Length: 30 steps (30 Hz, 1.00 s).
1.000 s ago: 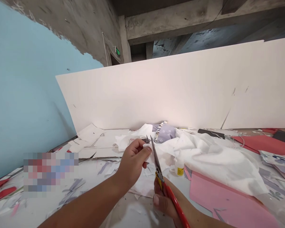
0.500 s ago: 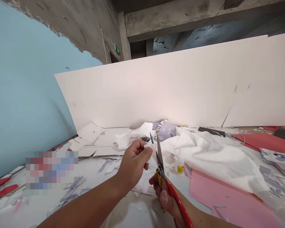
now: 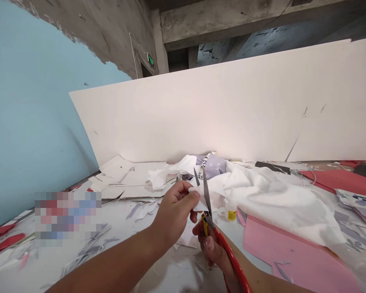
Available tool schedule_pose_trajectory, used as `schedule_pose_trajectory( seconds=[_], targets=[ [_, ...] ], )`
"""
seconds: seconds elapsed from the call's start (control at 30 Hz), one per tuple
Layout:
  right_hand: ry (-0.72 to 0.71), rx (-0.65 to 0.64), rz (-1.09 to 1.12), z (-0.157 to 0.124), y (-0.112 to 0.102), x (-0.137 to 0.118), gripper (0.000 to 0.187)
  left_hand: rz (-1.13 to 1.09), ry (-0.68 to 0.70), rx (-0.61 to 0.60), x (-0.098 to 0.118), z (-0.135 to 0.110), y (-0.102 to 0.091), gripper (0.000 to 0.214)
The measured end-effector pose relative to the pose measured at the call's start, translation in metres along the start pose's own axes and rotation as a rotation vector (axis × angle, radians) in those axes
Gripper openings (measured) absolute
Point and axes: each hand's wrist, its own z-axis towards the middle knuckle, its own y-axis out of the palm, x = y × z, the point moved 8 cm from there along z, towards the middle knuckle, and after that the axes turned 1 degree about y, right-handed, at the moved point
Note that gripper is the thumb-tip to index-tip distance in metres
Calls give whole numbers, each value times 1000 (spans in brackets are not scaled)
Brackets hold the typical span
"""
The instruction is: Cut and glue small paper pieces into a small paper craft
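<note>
My left hand [image 3: 179, 203] pinches a small white piece [image 3: 200, 198], paper or thin cloth, between thumb and fingers. In my right hand [image 3: 212, 246] is a pair of scissors [image 3: 208, 199] with red handles, its blades parted and pointing up and away. The white piece lies at the blades, partly between them. Something yellow [image 3: 205, 226] shows by the right fingers below the pivot; I cannot make out what it is. Just right of the blades stands a small glue-like bottle [image 3: 231, 211] with a yellow label.
Crumpled white cloth [image 3: 268, 203] spreads to the right, beside pink sheets [image 3: 280, 248] and red sheets [image 3: 338, 180]. A purple patterned bundle [image 3: 215, 167] lies at the back. Cardboard pieces [image 3: 140, 179] and scraps lie left. A tall white board [image 3: 201, 118] stands behind.
The white piece and my left hand have shifted slightly right, bringing the piece in between the scissor blades. The blades have opened a little wider. The view has tilted slightly.
</note>
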Motion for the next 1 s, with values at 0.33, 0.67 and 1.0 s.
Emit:
schedule_pose_trajectory(
  seconds=[0.33,0.67,1.0],
  targets=[
    [-20,-30,-61,-4,3,-11,54,-51,7,-18,-3,0,1,18],
    [-49,-25,-108,-5,3,-12,49,-98,52,-6,-1,-3,2,15],
    [-118,-53,-94,-8,7,-22,43,-153,66,-45,-5,-6,4,10]
  ],
)
